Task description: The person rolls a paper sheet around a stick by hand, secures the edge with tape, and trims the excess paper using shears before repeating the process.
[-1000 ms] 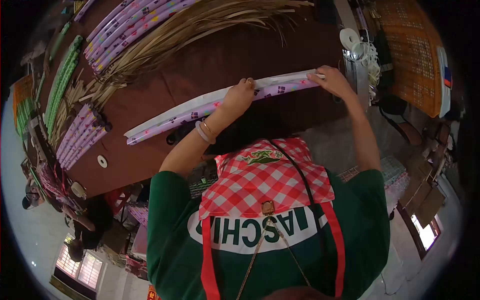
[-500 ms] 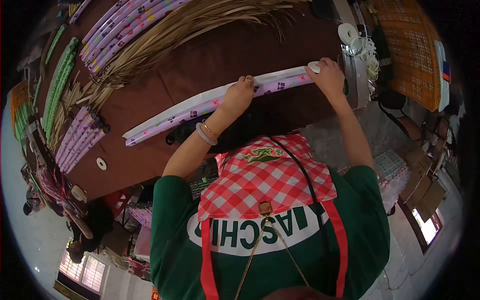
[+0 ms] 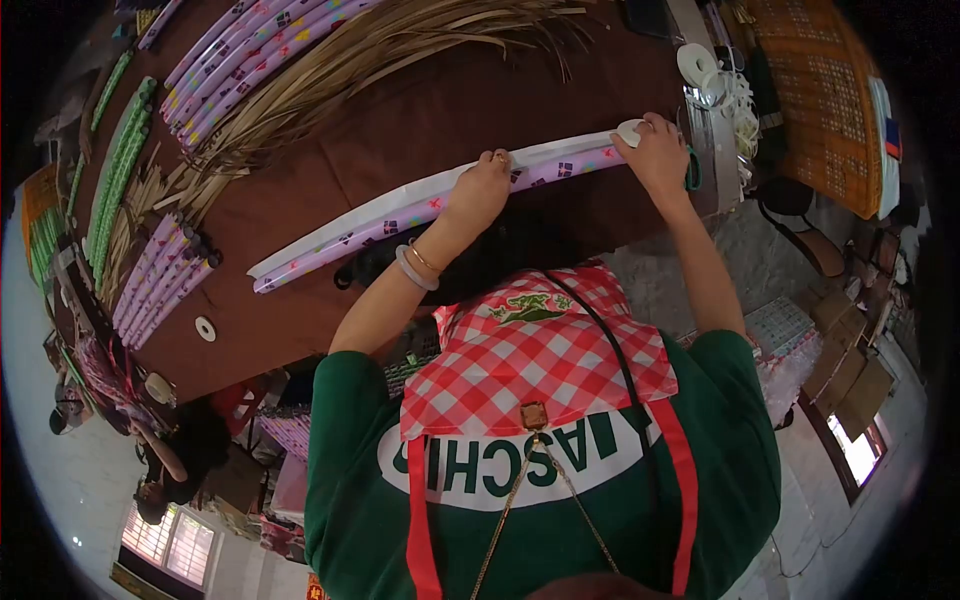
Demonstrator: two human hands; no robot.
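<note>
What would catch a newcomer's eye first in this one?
A long purple roll lies slantwise across the brown table. The left hand presses on it past the middle, and the right hand holds a white tape at its right end. Behind it, dry straw spreads across the table, next to a bundle of purple sticks.
</note>
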